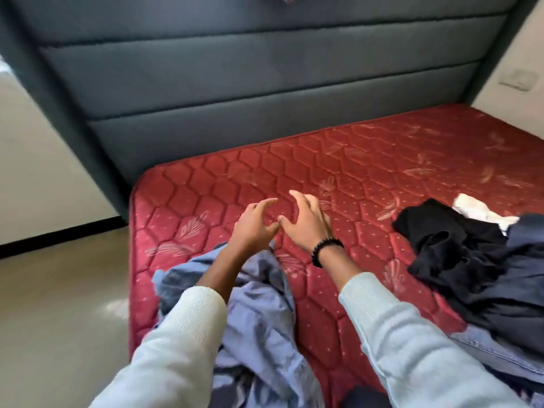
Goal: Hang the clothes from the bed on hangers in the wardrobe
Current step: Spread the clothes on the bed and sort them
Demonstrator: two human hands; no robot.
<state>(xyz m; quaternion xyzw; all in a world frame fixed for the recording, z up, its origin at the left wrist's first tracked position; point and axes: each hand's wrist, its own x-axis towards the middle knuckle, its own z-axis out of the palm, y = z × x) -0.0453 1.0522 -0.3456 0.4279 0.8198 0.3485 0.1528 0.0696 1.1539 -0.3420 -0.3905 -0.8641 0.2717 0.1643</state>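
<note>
Soft daylight, slight motion blur, edges warped.

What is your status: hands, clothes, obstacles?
Left hand, right hand open, empty. Blue shirt under left arm; dark clothes right, on mattress. Nothing blocking.

On the mattress (338,160), one shirt (259,313) lies left, a clothes pile (471,260) right, headboard (235,83) behind.

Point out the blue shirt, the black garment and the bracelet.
Blue shirt (259,307): head view, on its crumpled middle.
Black garment (447,245): head view, on its bunched centre.
Bracelet (323,250): head view, on the beads at the wrist.
</note>
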